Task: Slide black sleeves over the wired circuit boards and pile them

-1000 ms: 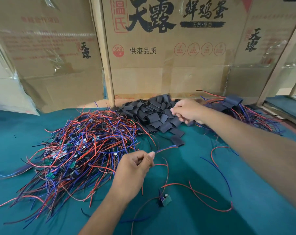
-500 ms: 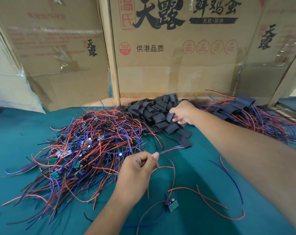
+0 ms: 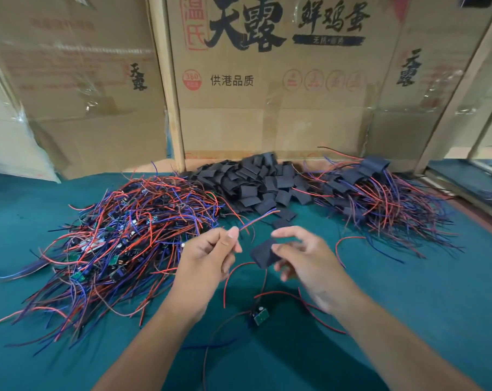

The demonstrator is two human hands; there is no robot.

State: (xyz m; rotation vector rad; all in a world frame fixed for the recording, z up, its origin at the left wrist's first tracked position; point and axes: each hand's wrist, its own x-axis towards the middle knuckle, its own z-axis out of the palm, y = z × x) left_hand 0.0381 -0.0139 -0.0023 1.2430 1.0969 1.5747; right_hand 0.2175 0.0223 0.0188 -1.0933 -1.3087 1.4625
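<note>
My left hand (image 3: 208,255) pinches the ends of a red and blue wire pair (image 3: 257,219) between thumb and fingers. Those wires loop down to a small green circuit board (image 3: 260,317) lying on the teal cloth below my hands. My right hand (image 3: 301,255) pinches a flat black sleeve (image 3: 263,253) just right of the left hand, close to the wire tips. Loose black sleeves (image 3: 256,184) are heaped at the back centre. A tangle of bare wired boards (image 3: 120,235) lies to the left. Sleeved boards (image 3: 377,193) are piled at the back right.
The teal table cloth (image 3: 408,292) covers the work surface. Taped cardboard boxes (image 3: 267,80) with a wooden post (image 3: 168,88) wall off the back. A clear plastic bag (image 3: 10,142) leans at the far left. A ledge (image 3: 470,184) borders the right side.
My right hand has come back from the sleeve heap toward me, carrying one black sleeve to the left hand. The left hand kept its hold on the wires.
</note>
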